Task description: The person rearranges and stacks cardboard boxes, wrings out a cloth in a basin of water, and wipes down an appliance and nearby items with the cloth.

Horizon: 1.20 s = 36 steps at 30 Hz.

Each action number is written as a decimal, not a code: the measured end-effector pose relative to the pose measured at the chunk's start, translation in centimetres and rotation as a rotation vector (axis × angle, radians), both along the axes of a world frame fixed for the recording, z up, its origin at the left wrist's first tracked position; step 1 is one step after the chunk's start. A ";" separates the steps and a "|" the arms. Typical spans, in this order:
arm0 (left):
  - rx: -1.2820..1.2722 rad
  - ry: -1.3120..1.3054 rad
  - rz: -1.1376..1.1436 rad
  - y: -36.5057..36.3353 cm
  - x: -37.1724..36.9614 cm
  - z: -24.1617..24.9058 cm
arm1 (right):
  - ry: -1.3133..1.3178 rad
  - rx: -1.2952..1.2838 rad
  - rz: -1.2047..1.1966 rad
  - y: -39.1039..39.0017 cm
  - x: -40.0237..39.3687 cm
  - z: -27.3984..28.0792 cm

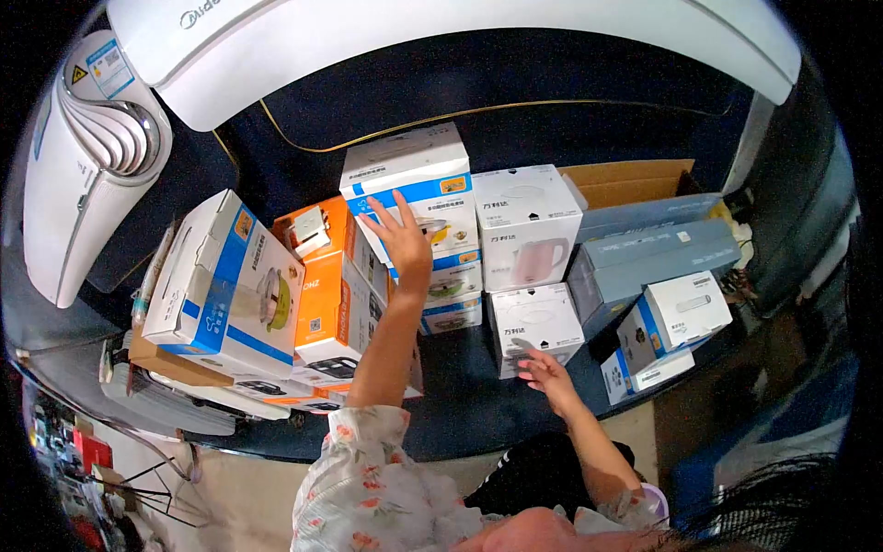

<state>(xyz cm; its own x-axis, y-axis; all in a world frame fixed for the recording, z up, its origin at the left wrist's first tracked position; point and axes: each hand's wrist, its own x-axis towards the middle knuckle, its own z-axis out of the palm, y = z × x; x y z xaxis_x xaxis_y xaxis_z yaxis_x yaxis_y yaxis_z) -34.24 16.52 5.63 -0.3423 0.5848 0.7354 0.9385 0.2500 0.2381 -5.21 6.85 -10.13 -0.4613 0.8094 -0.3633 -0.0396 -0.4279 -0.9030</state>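
Observation:
My left hand (402,241), fingers spread, lies against the front of a white and blue box (451,210) with a pot pictured on it. That box stands on top of other similar boxes (452,287). My right hand (552,379) has its fingers bent, with a small grey thing (521,344) at its fingertips; I cannot tell what it is. It is in front of a small white box (541,313). Behind that stands a taller white box (526,230) with a pink kettle printed on it.
At the left are a large white and blue box (230,285) and orange and white boxes (338,299). Grey boxes (648,258) and small white boxes (681,317) stand at the right. A white Midea air conditioner (441,41) hangs above, and a white standing unit (78,198) is far left.

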 end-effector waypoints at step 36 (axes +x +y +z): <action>0.060 -0.009 -0.305 3.6 -3.1 6.9 | -0.411 0.628 0.185 -2.6 3.1 0.1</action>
<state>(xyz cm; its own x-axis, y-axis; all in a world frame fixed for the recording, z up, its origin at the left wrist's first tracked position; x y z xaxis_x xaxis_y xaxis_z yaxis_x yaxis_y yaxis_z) -37.33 20.13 12.49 -0.1644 0.6173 0.7693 0.9658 -0.0576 0.2526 -2.07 4.27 -9.99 -0.5362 0.8434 -0.0332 0.3739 0.2021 -0.9052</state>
